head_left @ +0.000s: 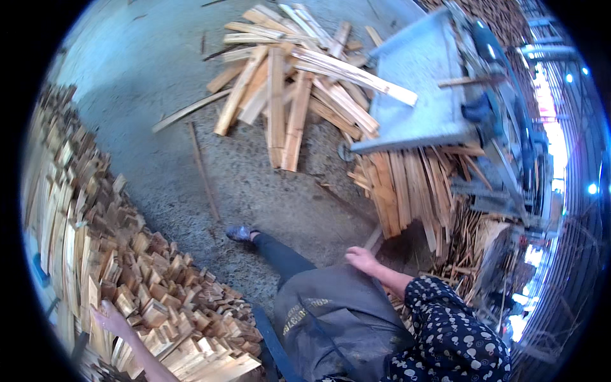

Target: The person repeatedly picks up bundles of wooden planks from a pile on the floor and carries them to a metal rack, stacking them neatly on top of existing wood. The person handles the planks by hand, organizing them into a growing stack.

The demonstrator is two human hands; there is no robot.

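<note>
Reaching into stacked wood blocks (159, 286) at lower left: left hand (105, 316), fingers spread apart, tips touching the block ends, nothing clamped. Stack banked as a long sloping wall along the left edge, cut ends facing out, pale and brown. Right hand (361, 259) lowered beside the right knee, fingers loosely curled together; grip on the thin strip (374, 239) just beyond it cannot be told. Right sleeve (445, 331) dark with small white print. Grey apron (337, 318) over the lap, dark trouser leg stretched forward to a shoe (240, 233) on the concrete floor (146, 76).

Further out, centre top: loose heap of long planks (293, 83), crossed at angles, lying on the floor, well apart from the stack. Single thin stick (203, 172) between stack and heap. Right of the heap: grey metal machine table (420, 83), tilted in view, with a bundle of thin slats (401, 184) leaning beneath its near edge. Far right: metal framework, blurred.
</note>
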